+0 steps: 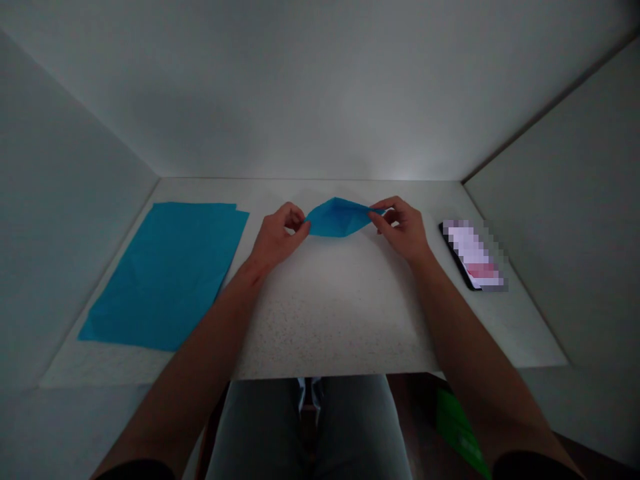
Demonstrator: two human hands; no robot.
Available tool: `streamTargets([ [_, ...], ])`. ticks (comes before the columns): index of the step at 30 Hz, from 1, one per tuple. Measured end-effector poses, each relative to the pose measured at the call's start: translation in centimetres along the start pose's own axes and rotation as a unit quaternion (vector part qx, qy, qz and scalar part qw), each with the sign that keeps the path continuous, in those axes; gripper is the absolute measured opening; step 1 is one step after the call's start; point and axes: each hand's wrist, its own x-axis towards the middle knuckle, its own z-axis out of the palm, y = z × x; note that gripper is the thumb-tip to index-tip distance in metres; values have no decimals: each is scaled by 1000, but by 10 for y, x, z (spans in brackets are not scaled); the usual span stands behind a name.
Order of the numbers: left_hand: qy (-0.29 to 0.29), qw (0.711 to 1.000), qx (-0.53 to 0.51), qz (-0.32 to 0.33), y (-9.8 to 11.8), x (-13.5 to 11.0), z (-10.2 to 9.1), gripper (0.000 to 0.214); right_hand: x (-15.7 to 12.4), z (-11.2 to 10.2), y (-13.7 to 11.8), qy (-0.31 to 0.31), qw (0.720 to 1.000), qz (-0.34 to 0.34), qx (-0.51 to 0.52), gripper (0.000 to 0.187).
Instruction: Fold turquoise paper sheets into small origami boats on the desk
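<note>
A small folded piece of blue paper [339, 217] hangs just above the white speckled table [325, 313], stretched between both hands. My left hand [277, 237] pinches its left tip with closed fingers. My right hand [403, 230] pinches its right tip the same way. The paper bulges in the middle and narrows to a point at each end.
A stack of flat blue paper sheets [167, 273] lies on the table's left side. A phone [473, 255] with a lit screen rests at the right. Grey walls enclose the table on the left, back and right. My legs show below the front edge.
</note>
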Motion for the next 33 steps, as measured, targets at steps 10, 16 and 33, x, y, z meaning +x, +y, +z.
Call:
streamTargets([
  [10,-172,985,-16,22,9,-8,4,102,-1,11,-16,-60,996,-66,-1,25],
  [16,-156,988,-12,6,13,-9,1,86,-4,12,-20,-141,983,-119,0,21],
  [33,-171,960,172,139,-13,0,-1,26,-5,20,-2,-297,945,-126,-57,37],
])
